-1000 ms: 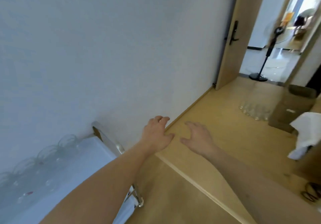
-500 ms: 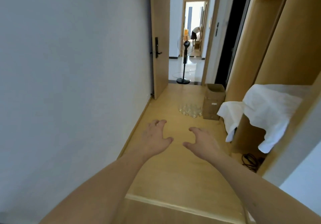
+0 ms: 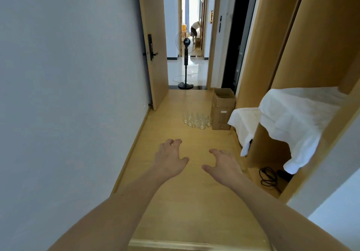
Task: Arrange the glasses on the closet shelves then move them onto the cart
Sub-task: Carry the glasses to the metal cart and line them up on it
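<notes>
Several clear stemmed glasses [image 3: 196, 121] stand in a cluster on the wooden floor ahead, beside a cardboard box [image 3: 222, 108]. My left hand [image 3: 169, 158] and my right hand [image 3: 224, 164] reach forward over the floor, well short of the glasses, fingers loosely spread and holding nothing. On the right is the wooden closet [image 3: 303, 59], its shelves covered with white cloth [image 3: 290, 118]. The cart is out of view.
A grey wall runs along the left. An open wooden door [image 3: 153, 42] and a standing fan [image 3: 186, 55] lie at the hallway's end; a person bends over in the far room. A black cable [image 3: 269, 176] lies on the closet floor.
My view has swung right, from the cart and wall to the hallway. The cart with its glasses has left the view; the glasses on the floor and the closet have come nearer. Both hands stay empty.
</notes>
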Demonstrator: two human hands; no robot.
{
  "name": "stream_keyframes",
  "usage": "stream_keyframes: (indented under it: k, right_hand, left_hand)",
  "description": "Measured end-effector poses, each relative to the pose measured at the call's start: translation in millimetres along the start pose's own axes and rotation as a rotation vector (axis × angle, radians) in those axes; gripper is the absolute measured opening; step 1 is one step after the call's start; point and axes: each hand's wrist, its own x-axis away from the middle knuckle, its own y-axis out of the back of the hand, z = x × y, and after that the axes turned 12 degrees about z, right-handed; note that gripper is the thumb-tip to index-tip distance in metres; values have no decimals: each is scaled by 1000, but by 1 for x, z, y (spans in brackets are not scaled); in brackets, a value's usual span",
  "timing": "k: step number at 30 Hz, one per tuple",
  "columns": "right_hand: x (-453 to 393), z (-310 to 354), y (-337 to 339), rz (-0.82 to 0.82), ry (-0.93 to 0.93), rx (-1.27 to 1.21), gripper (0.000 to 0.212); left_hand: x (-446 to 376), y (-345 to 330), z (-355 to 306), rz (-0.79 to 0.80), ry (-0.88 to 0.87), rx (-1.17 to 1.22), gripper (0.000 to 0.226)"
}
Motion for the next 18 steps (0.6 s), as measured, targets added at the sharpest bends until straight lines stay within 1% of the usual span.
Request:
stream_keyframes:
  k: [7,12,18]
  right_hand:
    - [-124,-44,42,8,-4,-41,70]
    - [-207,-79,76,42,-26,-64,70]
    - [-290,-97,96,77,-40,-77,69]
  left_hand:
    - [-138,19,-26,19,-3,-69,69]
    - [-230,32,-49,28,23,-33,68]
    - [-317,24,-57,112,26,-70,70]
